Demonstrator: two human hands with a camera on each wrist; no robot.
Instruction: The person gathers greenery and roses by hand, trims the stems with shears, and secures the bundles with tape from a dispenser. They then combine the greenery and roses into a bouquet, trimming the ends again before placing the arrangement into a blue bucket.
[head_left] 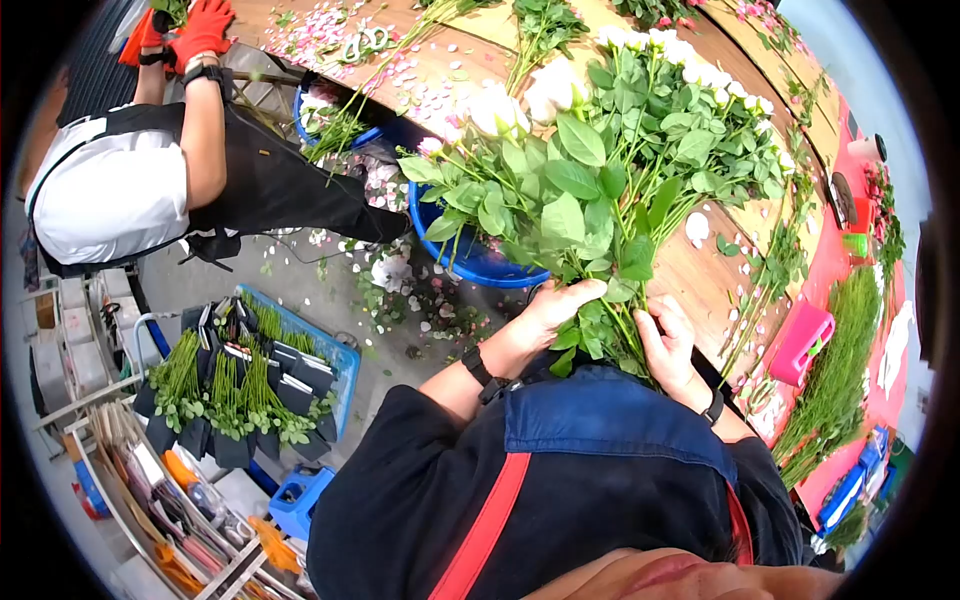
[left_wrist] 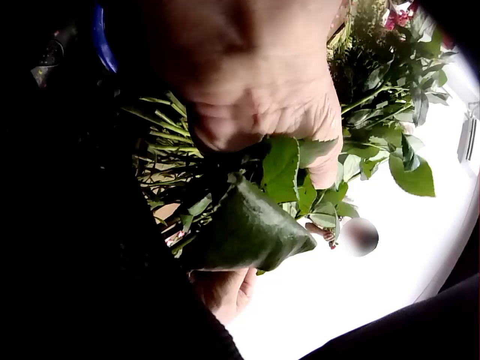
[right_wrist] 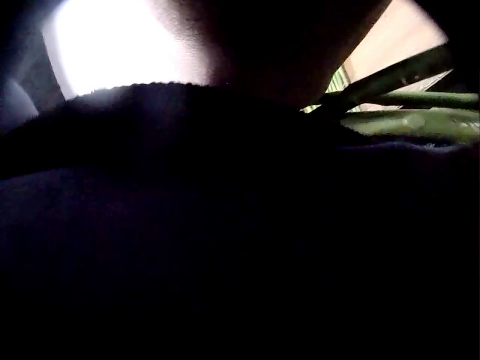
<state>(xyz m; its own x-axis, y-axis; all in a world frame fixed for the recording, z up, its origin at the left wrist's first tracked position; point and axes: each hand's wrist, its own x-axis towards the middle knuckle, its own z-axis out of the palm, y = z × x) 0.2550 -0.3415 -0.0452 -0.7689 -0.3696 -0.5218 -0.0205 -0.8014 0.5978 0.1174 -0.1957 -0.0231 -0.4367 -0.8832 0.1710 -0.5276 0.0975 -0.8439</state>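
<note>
A big bunch of white roses (head_left: 600, 150) with green leaves is held against my chest over the wooden table edge. My left hand (head_left: 560, 300) grips the stems (head_left: 610, 335) from the left, fingers curled round them. My right hand (head_left: 668, 345) wraps the same stems from the right. In the left wrist view my left hand (left_wrist: 255, 97) closes over leaves and stems (left_wrist: 161, 161), with a large dark leaf (left_wrist: 247, 232) below it. The right wrist view is mostly dark cloth; a few green stems (right_wrist: 405, 101) show at the upper right.
A blue bucket (head_left: 480, 262) sits below the table edge. Another person in red gloves (head_left: 200, 30) works at the upper left. Petals litter the wooden table (head_left: 700, 270). A pink box (head_left: 800, 340) and greenery (head_left: 840, 380) lie at right; a blue crate of wrapped stems (head_left: 250, 380) stands on the floor.
</note>
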